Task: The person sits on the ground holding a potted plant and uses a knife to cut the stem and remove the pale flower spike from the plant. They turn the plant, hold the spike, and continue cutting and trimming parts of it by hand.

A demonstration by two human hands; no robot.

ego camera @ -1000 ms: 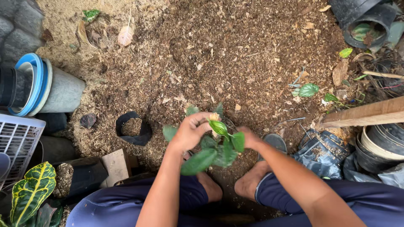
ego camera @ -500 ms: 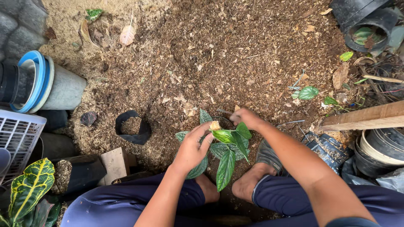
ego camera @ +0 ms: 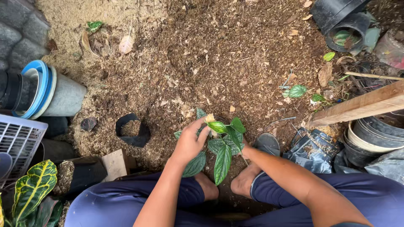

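Since the earlier frame, our right hand [ego camera: 246, 150] dropped behind the seedling's leaves [ego camera: 223, 145]; its grip is hidden. Our left hand [ego camera: 190, 143] clasps the stem. Nearby, an open black pot [ego camera: 134, 131] holds soil mix.

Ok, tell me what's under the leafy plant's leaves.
Under the green plant lies brown soil mix. The left hand grips its base; leaves cover the right hand and any pot.

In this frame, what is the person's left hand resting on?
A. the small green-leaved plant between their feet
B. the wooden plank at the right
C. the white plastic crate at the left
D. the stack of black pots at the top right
A: the left hand curls around the small plant with dark green leaves, low over the soil between the person's feet, far from the plank, the crate and the pots.
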